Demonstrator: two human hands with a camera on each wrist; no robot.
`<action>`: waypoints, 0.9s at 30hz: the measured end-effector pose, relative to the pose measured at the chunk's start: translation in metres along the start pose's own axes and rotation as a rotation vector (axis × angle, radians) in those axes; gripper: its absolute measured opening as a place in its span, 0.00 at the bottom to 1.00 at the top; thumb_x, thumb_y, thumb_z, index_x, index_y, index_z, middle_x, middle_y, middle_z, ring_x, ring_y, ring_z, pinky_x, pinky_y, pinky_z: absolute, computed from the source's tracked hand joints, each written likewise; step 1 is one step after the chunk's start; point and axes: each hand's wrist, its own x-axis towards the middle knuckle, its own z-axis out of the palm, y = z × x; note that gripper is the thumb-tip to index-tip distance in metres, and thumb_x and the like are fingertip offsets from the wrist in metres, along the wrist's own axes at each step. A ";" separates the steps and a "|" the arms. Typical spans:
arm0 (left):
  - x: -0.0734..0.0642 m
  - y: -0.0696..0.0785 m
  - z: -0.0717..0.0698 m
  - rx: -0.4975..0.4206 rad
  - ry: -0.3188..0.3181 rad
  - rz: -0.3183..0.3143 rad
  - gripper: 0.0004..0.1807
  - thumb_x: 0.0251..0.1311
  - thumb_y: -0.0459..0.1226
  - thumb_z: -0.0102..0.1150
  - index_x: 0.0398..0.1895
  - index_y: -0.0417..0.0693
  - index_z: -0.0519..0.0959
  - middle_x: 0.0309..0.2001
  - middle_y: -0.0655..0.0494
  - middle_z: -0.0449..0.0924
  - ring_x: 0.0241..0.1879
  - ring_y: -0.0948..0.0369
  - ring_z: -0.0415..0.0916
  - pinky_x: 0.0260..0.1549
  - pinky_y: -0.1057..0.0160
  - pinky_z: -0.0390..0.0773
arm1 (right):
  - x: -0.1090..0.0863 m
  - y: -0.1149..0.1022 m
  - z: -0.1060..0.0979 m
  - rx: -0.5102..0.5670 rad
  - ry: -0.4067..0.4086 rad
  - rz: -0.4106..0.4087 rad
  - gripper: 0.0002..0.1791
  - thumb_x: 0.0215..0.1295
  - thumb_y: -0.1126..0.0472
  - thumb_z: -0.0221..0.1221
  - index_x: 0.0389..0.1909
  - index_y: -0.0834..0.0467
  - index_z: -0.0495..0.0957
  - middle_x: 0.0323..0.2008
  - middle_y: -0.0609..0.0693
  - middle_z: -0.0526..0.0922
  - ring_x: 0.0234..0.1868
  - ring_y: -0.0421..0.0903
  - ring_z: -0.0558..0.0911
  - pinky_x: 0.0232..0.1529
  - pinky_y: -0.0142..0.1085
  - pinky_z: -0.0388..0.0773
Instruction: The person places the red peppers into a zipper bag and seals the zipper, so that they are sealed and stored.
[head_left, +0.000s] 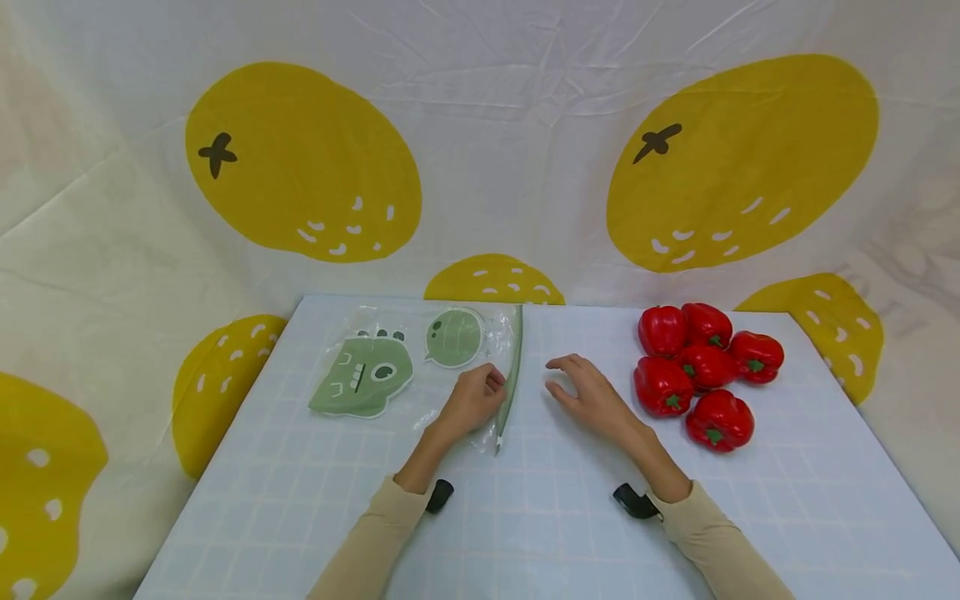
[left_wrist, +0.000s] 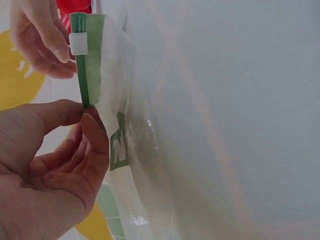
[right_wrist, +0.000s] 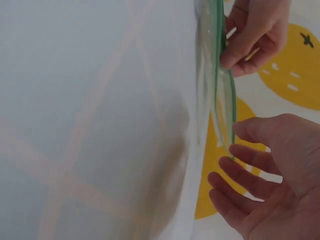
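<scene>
A clear zip bag (head_left: 416,392) with a green dinosaur print and a round green print lies flat on the left half of the table. My left hand (head_left: 474,402) pinches the green zip edge (left_wrist: 82,75) between thumb and finger. A white slider (left_wrist: 79,44) sits on the zip at its near end. My right hand (head_left: 592,398) hovers just right of the zip edge, its fingers spread and loosely bent around nothing. In the right wrist view, the right hand's fingertips (right_wrist: 242,131) appear beside the green strip; whether they touch it I cannot tell.
Several red bell peppers (head_left: 705,367) are clustered on the right side of the table (head_left: 525,533), beyond the right forearm. A white cloth with yellow fruit prints (head_left: 517,167) hangs behind and at both sides. Dark wrist cameras (head_left: 636,502) sit under both sleeves.
</scene>
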 end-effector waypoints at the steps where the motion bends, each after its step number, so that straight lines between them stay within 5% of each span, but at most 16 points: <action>1: -0.001 0.000 -0.001 -0.007 0.004 0.002 0.04 0.64 0.28 0.59 0.40 0.37 0.80 0.35 0.50 0.82 0.35 0.58 0.80 0.37 0.62 0.82 | 0.001 -0.001 0.001 0.008 -0.001 -0.002 0.22 0.68 0.62 0.66 0.60 0.63 0.78 0.57 0.57 0.81 0.60 0.56 0.78 0.61 0.54 0.78; 10: -0.012 0.003 -0.007 -0.046 0.033 0.056 0.02 0.66 0.28 0.62 0.39 0.37 0.79 0.34 0.50 0.81 0.34 0.59 0.79 0.37 0.64 0.82 | 0.008 -0.009 0.017 0.176 -0.015 0.020 0.19 0.71 0.61 0.64 0.57 0.67 0.78 0.48 0.57 0.86 0.46 0.51 0.85 0.53 0.47 0.84; 18: -0.020 0.005 -0.011 -0.027 0.057 0.101 0.02 0.67 0.30 0.63 0.38 0.39 0.80 0.33 0.51 0.81 0.33 0.59 0.79 0.36 0.64 0.82 | 0.017 -0.020 0.029 0.364 -0.063 0.117 0.13 0.75 0.58 0.60 0.49 0.65 0.82 0.35 0.57 0.88 0.34 0.51 0.87 0.32 0.34 0.84; 27: -0.023 0.004 -0.012 -0.016 0.069 0.120 0.05 0.68 0.33 0.64 0.35 0.41 0.80 0.30 0.55 0.80 0.31 0.63 0.77 0.34 0.66 0.80 | 0.021 -0.027 0.033 0.447 -0.043 0.160 0.12 0.76 0.61 0.58 0.42 0.67 0.84 0.32 0.60 0.88 0.31 0.55 0.86 0.26 0.32 0.80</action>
